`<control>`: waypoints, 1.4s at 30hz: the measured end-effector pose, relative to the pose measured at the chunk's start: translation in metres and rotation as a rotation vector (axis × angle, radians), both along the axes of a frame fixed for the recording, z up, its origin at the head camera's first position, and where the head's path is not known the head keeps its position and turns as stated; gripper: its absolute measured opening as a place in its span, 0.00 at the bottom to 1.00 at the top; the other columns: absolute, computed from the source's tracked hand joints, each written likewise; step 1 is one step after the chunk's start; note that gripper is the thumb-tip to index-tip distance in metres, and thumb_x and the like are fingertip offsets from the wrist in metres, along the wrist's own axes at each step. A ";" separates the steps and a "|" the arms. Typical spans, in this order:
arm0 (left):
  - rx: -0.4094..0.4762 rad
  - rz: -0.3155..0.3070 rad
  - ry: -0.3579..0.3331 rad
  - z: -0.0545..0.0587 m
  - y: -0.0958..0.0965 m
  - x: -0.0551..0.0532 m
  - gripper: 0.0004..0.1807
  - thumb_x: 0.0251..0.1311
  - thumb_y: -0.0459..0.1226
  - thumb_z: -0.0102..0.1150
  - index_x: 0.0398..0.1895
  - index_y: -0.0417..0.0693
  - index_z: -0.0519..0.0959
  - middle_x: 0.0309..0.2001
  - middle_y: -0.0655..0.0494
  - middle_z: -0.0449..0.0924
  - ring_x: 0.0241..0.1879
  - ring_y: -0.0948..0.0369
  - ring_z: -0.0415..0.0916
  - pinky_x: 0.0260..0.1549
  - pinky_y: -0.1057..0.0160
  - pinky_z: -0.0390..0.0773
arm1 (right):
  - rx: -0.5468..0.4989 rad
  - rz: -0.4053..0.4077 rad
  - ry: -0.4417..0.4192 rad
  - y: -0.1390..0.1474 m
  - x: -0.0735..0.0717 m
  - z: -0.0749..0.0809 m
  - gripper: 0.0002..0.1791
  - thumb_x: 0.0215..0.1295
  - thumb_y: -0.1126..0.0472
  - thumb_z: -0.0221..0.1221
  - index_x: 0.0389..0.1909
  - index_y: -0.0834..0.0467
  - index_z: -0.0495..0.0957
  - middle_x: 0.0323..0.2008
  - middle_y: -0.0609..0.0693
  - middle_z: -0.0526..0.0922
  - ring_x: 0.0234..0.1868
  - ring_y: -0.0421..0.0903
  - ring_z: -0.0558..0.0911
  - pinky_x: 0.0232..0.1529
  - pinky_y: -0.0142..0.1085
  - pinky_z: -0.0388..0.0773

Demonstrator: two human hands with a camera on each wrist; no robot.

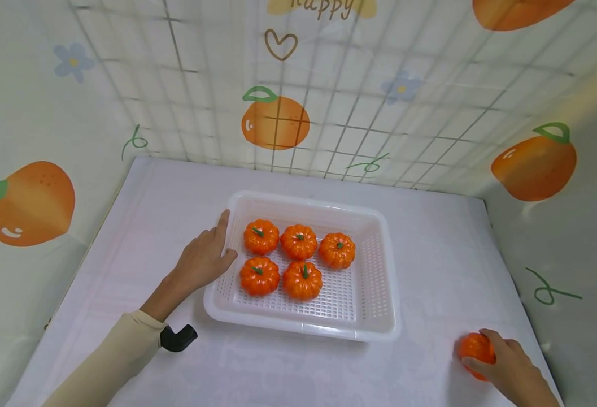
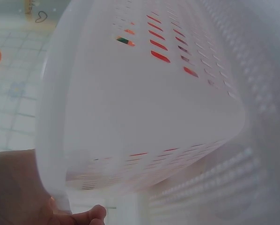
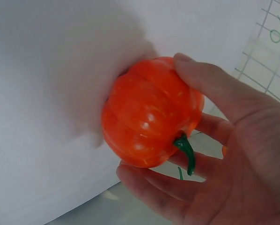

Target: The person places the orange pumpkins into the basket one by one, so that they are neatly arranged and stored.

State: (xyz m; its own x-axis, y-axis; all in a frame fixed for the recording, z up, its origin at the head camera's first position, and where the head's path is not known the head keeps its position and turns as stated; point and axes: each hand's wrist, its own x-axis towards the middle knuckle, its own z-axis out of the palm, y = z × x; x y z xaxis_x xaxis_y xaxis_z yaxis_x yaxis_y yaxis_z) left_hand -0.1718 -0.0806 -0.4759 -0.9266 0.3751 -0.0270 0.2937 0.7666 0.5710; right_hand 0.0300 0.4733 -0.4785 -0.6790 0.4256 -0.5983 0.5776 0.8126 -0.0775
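A white plastic basket (image 1: 328,325) with a slotted wall and floor stands on the table, several small orange toy pumpkins (image 1: 299,242) inside it. At its left rim is my left hand (image 1: 204,257), index finger stretched along the edge and thumb over it. From the left wrist view, the basket's outer wall (image 2: 130,93) fills most of the picture, with curled fingers (image 2: 91,215) showing below the rim. My right hand (image 1: 514,362) grips another orange pumpkin (image 1: 476,353) at the table's right side. Thumb and fingers wrap that pumpkin, its green stem (image 3: 186,152) turned toward the palm.
The white-covered table (image 1: 430,254) is bounded by a printed backdrop (image 1: 328,124) with fruit and grid patterns at the back and both sides. A black strap piece (image 1: 178,339) sits at the left sleeve's cuff (image 1: 148,325).
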 end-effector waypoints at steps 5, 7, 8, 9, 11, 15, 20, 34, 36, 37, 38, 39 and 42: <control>0.004 0.003 -0.001 0.000 0.000 0.000 0.45 0.63 0.38 0.54 0.79 0.36 0.43 0.39 0.41 0.77 0.23 0.56 0.73 0.14 0.68 0.75 | -0.005 -0.002 0.003 0.000 0.000 0.001 0.51 0.56 0.42 0.70 0.65 0.72 0.55 0.51 0.80 0.60 0.44 0.67 0.71 0.43 0.60 0.81; 0.007 0.004 -0.003 0.001 0.000 0.000 0.45 0.63 0.38 0.53 0.78 0.36 0.43 0.38 0.41 0.76 0.23 0.56 0.73 0.14 0.68 0.75 | -0.005 -0.006 0.004 -0.001 0.000 0.002 0.51 0.56 0.42 0.70 0.65 0.72 0.55 0.51 0.80 0.60 0.44 0.68 0.70 0.43 0.60 0.80; 0.008 0.004 -0.004 0.001 0.000 0.001 0.45 0.63 0.38 0.53 0.78 0.36 0.43 0.38 0.42 0.76 0.22 0.56 0.73 0.14 0.67 0.75 | -0.005 -0.008 0.005 -0.002 0.000 0.003 0.51 0.56 0.42 0.70 0.65 0.72 0.55 0.52 0.80 0.60 0.44 0.68 0.70 0.44 0.60 0.80; 0.009 0.005 -0.006 0.001 0.000 0.001 0.45 0.63 0.38 0.53 0.78 0.36 0.43 0.37 0.42 0.76 0.22 0.56 0.73 0.14 0.67 0.75 | -0.005 -0.006 0.008 -0.002 0.000 0.004 0.51 0.56 0.42 0.70 0.65 0.72 0.55 0.52 0.80 0.60 0.44 0.68 0.70 0.44 0.61 0.80; 0.011 0.002 -0.006 0.002 0.000 0.001 0.45 0.63 0.37 0.53 0.78 0.36 0.43 0.36 0.42 0.76 0.22 0.57 0.73 0.14 0.67 0.75 | -0.004 0.004 0.011 -0.004 -0.001 0.006 0.51 0.56 0.42 0.69 0.65 0.72 0.55 0.52 0.80 0.60 0.44 0.68 0.71 0.44 0.61 0.79; 0.009 0.000 -0.013 0.003 0.000 0.001 0.45 0.63 0.37 0.53 0.78 0.36 0.43 0.37 0.42 0.76 0.23 0.56 0.73 0.14 0.67 0.76 | 0.005 0.048 0.032 -0.007 -0.005 0.011 0.51 0.56 0.42 0.69 0.64 0.72 0.56 0.50 0.80 0.61 0.42 0.68 0.72 0.44 0.60 0.80; 0.013 0.004 -0.022 0.003 0.000 0.001 0.44 0.63 0.37 0.52 0.78 0.36 0.43 0.38 0.42 0.76 0.22 0.57 0.74 0.15 0.67 0.77 | 0.004 0.082 0.060 -0.011 -0.010 0.016 0.51 0.57 0.40 0.68 0.66 0.71 0.56 0.52 0.80 0.60 0.43 0.70 0.71 0.43 0.62 0.79; 0.018 0.005 -0.025 0.002 0.000 0.002 0.45 0.64 0.37 0.53 0.78 0.36 0.43 0.40 0.40 0.77 0.23 0.56 0.74 0.15 0.66 0.77 | 0.008 0.139 0.163 -0.026 -0.021 0.036 0.50 0.59 0.41 0.67 0.69 0.69 0.55 0.55 0.79 0.58 0.44 0.71 0.71 0.38 0.60 0.81; 0.021 0.004 -0.024 0.002 0.000 0.002 0.45 0.63 0.37 0.53 0.78 0.36 0.43 0.40 0.40 0.77 0.23 0.56 0.74 0.15 0.66 0.77 | 0.014 0.179 0.195 -0.028 -0.024 0.043 0.49 0.60 0.39 0.65 0.68 0.68 0.56 0.54 0.79 0.59 0.43 0.71 0.72 0.35 0.59 0.81; 0.020 0.003 -0.022 0.002 0.000 0.002 0.45 0.63 0.37 0.53 0.78 0.36 0.43 0.41 0.39 0.77 0.24 0.56 0.74 0.15 0.66 0.77 | 0.021 0.202 0.216 -0.029 -0.025 0.047 0.49 0.61 0.39 0.64 0.68 0.68 0.57 0.54 0.79 0.60 0.42 0.71 0.73 0.34 0.59 0.81; 0.020 0.003 -0.021 0.002 0.000 0.002 0.45 0.63 0.37 0.53 0.78 0.36 0.43 0.41 0.39 0.77 0.24 0.56 0.74 0.15 0.66 0.77 | 0.024 0.217 0.231 -0.029 -0.026 0.050 0.49 0.61 0.38 0.64 0.68 0.68 0.57 0.54 0.78 0.60 0.42 0.72 0.73 0.33 0.59 0.80; 0.019 0.004 -0.021 0.002 0.000 0.002 0.45 0.63 0.37 0.53 0.78 0.36 0.43 0.41 0.39 0.77 0.24 0.56 0.74 0.15 0.66 0.77 | 0.027 0.232 0.247 -0.030 -0.028 0.053 0.48 0.61 0.37 0.63 0.68 0.68 0.57 0.54 0.78 0.60 0.42 0.71 0.73 0.33 0.58 0.80; 0.015 0.003 -0.021 0.003 0.000 0.002 0.45 0.63 0.37 0.53 0.78 0.36 0.43 0.42 0.38 0.77 0.24 0.55 0.74 0.16 0.66 0.77 | 0.033 0.258 0.281 -0.033 -0.033 0.060 0.49 0.61 0.36 0.62 0.68 0.67 0.58 0.54 0.77 0.61 0.42 0.71 0.73 0.32 0.58 0.80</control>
State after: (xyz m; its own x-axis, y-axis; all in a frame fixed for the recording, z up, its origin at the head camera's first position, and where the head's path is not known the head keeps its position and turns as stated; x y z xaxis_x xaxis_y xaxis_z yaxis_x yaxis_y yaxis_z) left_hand -0.1699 -0.0804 -0.4731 -0.9271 0.3726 -0.0405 0.2793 0.7588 0.5884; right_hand -0.0028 0.4407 -0.4180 -0.9020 0.2354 -0.3620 0.3138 0.9332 -0.1751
